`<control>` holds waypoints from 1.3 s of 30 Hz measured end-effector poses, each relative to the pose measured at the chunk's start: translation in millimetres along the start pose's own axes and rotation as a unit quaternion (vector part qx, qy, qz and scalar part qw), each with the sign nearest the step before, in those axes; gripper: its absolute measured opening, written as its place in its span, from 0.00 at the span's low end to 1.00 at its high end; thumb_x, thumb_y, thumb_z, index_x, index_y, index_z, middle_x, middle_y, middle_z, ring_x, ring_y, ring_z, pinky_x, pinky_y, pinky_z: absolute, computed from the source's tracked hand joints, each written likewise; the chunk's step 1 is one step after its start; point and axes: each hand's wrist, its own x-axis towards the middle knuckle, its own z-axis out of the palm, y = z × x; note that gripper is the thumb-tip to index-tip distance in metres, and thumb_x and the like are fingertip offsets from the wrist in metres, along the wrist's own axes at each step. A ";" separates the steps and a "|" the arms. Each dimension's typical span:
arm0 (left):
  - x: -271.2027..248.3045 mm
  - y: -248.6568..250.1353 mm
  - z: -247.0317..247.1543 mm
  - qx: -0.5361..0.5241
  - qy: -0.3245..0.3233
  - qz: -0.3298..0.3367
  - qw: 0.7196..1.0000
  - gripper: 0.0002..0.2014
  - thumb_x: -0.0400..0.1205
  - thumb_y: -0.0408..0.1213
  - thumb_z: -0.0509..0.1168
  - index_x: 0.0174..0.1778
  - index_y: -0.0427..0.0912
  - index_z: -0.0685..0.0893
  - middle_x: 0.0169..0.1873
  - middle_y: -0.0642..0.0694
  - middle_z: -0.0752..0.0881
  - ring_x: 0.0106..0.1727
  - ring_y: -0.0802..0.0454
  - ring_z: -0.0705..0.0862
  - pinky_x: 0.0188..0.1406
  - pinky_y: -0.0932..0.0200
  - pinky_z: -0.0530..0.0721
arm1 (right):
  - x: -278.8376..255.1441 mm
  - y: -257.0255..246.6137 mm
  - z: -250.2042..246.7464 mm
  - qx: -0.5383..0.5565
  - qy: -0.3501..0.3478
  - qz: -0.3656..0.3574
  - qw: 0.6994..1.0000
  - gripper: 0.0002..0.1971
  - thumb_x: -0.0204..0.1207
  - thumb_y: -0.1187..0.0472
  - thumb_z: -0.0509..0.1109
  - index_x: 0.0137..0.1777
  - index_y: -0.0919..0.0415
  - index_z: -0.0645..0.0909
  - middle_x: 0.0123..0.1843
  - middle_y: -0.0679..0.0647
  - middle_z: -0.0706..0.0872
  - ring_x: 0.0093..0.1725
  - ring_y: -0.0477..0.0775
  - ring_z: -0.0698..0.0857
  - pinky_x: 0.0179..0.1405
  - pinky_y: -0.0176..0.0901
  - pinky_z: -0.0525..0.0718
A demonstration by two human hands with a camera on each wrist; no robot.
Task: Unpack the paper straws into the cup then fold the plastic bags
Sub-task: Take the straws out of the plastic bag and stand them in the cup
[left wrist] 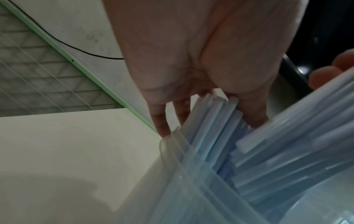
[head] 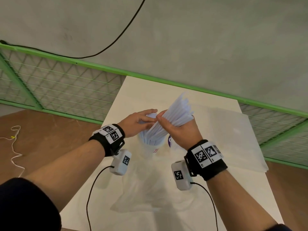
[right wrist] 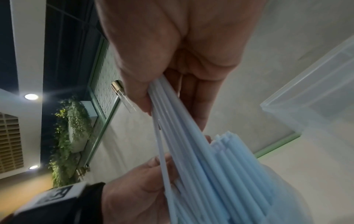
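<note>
The right hand (head: 179, 129) grips a thick sheaf of thin, smooth pale-blue straws (head: 173, 116), too many to count, their lower ends in one clear plastic cup (head: 150, 147) below both hands, while the left hand (head: 139, 122) rests loosely extended fingers on straws already in it, the cup's base hidden.

Left hand (left wrist: 191, 63) reaches down from above, fingertips (left wrist: 162, 128) touching tops of pale blue straws (left wrist: 212, 125) standing in clear cup (left wrist: 172, 174). Second straw bundle (left wrist: 296, 144) slants in from right, other fingers (left wrist: 323, 77) on it. White table (left wrist: 67, 151) below.
</note>
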 end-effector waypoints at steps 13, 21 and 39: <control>-16.0 17.2 7.8 -0.103 0.174 -0.012 0.979 0.14 0.90 0.42 0.54 0.63 0.59 0.83 0.74 0.61 0.74 0.77 0.59 0.71 0.79 0.51 0.69 | 4.4 6.7 24.3 -0.172 -0.045 0.044 0.983 0.32 0.72 0.48 0.78 0.75 0.49 0.73 0.60 0.26 0.68 0.74 0.47 0.65 0.76 0.54 0.65; -50.8 53.2 18.6 -0.110 0.166 0.048 0.979 0.34 0.76 0.25 0.59 0.78 0.56 0.70 0.73 0.52 0.77 0.72 0.61 0.76 0.73 0.59 0.73 | -1.0 9.1 18.2 -0.148 -0.053 -0.003 0.988 0.54 0.52 0.43 0.88 0.76 0.40 0.61 0.81 0.42 0.60 0.79 0.47 0.62 0.78 0.56 0.65; -50.7 64.6 37.2 -0.001 0.241 0.067 0.968 0.32 0.83 0.32 0.68 0.76 0.67 0.68 0.64 0.68 0.81 0.63 0.69 0.83 0.64 0.74 0.77 | -23.8 10.3 23.0 -0.138 0.001 -0.081 0.987 0.31 0.85 0.64 0.64 0.82 0.41 0.57 0.79 0.47 0.72 0.72 0.33 0.69 0.64 0.10 0.57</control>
